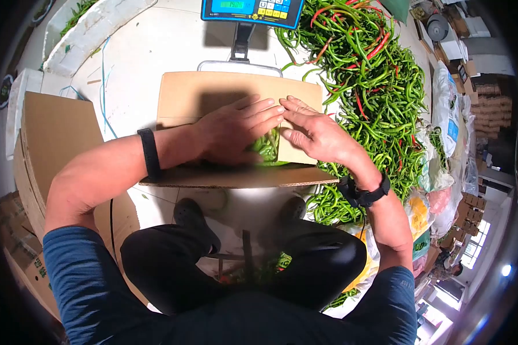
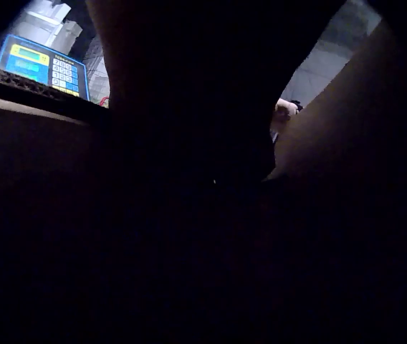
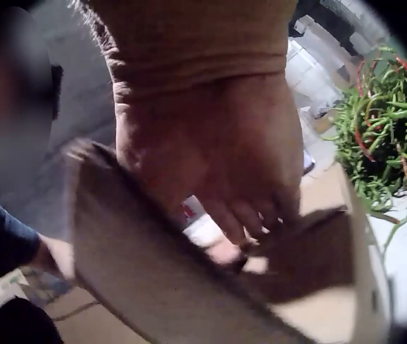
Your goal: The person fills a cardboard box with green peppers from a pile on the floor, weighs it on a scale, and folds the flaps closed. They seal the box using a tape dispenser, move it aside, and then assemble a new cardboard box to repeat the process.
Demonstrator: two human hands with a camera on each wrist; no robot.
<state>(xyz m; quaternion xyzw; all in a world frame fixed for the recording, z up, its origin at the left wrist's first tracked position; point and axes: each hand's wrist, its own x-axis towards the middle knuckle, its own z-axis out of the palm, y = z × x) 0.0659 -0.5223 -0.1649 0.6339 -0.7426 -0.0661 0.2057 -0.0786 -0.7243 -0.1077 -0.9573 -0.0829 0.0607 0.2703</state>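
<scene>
A cardboard box (image 1: 236, 86) stands at the scale's platform in the head view, its near flap (image 1: 242, 176) raised toward the person. Green peppers (image 1: 266, 148) show in the gap between the hands. The left hand (image 1: 233, 127) lies flat over the box's left part, fingers straight and pointing right. The right hand (image 1: 313, 131) presses on a right-hand flap (image 1: 296, 150), its fingertips close to the left hand's. In the right wrist view the right hand (image 3: 214, 143) reaches down behind a cardboard flap (image 3: 153, 258). The left wrist view is mostly dark.
Behind the box stands a scale with a blue-framed display (image 1: 250, 10). A large heap of green and red peppers (image 1: 380, 92) lies to the right, with filled plastic bags (image 1: 443, 190) beyond it. Another cardboard box (image 1: 63, 138) and a white foam box (image 1: 86, 37) are at left.
</scene>
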